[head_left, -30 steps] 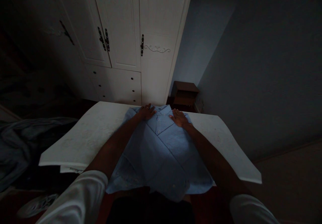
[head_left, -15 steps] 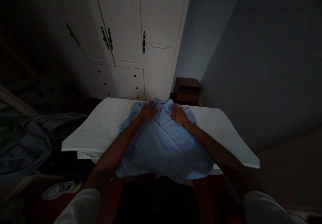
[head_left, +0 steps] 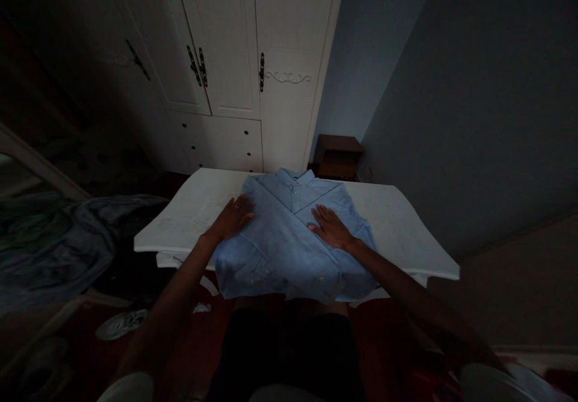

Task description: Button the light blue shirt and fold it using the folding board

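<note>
A light blue collared shirt lies folded on a white table, its collar toward the far edge and its near hem hanging slightly over the front edge. My left hand rests flat at the shirt's left edge, fingers stretched out, a ring on one finger. My right hand lies flat on the right half of the shirt, fingers spread. Neither hand holds anything.
A white wardrobe with dark handles and drawers stands behind the table. A small brown nightstand sits in the corner by the blue wall. Dark crumpled bedding lies at the left. A pale shoe is on the floor.
Both hands slid from beside the collar toward me and apart, the left one to the shirt's left edge, the right one onto its right half. The view drew back from the table.
</note>
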### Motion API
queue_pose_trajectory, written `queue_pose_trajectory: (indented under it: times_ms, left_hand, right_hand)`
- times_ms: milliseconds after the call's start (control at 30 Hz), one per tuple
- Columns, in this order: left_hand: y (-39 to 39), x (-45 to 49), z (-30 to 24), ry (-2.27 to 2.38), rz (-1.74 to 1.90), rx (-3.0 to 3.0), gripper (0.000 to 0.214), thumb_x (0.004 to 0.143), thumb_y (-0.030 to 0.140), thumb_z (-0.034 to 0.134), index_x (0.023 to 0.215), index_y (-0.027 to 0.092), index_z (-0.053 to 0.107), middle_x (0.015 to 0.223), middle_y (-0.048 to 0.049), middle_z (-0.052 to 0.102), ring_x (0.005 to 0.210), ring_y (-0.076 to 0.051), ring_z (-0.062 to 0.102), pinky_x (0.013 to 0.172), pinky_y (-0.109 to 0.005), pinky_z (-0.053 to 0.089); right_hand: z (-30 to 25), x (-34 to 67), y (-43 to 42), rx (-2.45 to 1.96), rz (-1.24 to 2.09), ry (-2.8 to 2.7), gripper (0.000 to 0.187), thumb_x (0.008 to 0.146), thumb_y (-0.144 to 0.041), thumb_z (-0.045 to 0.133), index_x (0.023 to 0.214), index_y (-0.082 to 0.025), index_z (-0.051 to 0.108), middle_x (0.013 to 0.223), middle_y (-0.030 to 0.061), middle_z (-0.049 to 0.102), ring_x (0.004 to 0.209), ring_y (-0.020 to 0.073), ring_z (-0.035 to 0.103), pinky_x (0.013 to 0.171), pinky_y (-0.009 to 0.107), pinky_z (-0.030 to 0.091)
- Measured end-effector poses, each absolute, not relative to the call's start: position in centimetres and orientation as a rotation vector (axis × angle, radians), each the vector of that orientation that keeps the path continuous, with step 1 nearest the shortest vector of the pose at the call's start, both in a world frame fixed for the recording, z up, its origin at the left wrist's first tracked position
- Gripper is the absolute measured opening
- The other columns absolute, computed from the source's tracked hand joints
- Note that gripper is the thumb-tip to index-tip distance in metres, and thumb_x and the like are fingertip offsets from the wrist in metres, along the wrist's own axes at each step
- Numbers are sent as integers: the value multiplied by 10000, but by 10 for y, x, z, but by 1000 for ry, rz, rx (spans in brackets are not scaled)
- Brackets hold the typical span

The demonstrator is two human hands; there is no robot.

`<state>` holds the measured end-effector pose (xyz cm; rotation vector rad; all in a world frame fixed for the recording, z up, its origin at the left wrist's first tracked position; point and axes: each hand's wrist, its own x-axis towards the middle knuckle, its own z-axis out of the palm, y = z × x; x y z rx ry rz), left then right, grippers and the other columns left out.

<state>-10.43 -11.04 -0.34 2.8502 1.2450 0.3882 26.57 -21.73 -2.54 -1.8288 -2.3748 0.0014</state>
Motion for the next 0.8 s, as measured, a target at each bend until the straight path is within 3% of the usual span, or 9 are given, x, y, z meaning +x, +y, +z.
queue_pose_trajectory:
  times_ms: [167,400,500,600,700,800]
  left_hand:
    - [-110,-102,-8,1312,220,2861,593,989,496,301,1431,142,478,1532,-157,400,1445,-291,320,1180,-497,230]
    - [-117,-97,0,1335,251,2824,582,982,504,309,1414,153,482,1531,-169,402,1438,-309,330,1133,-531,289]
    - [-127,-102,5,1371,549,2730,528,991,453,297,1339,141,544,1475,-152,482,1421,-275,363,1155,-491,288]
    - [-160,-112,6,1459,1041,2507,478,993,428,313,1249,137,593,1354,-141,583,1341,-244,463,1134,-427,348]
    - [-216,-121,-3,1579,1452,2196,418,988,406,347,1159,138,618,1184,-137,656,1146,-219,595,1001,-372,472]
    - [-272,-127,-30,1783,1594,1895,334,968,362,376,1043,171,639,1041,-103,690,1003,-213,640,895,-362,514]
  right_hand:
    - [-25,269,-214,-1850,25,-2394,823,955,-680,157,1529,-110,312,1592,175,249,1487,285,206,1205,493,185]
    - [-16,261,-222,-1885,-47,-2339,781,973,-638,172,1513,-99,341,1579,181,293,1475,303,244,1197,500,205]
    - [-10,257,-245,-1782,-97,-2214,726,991,-587,199,1508,-99,348,1555,177,351,1455,292,296,1189,497,237]
    - [-9,253,-287,-1651,-60,-2019,610,1000,-529,286,1446,-151,458,1442,142,520,1349,266,453,1138,472,352]
    - [-18,252,-339,-1540,22,-1833,450,1000,-444,343,1242,-209,642,1195,99,692,1141,246,611,1026,454,472]
    - [-40,257,-388,-1544,81,-1677,381,980,-418,384,1082,-246,708,1049,78,736,1011,253,662,941,471,519]
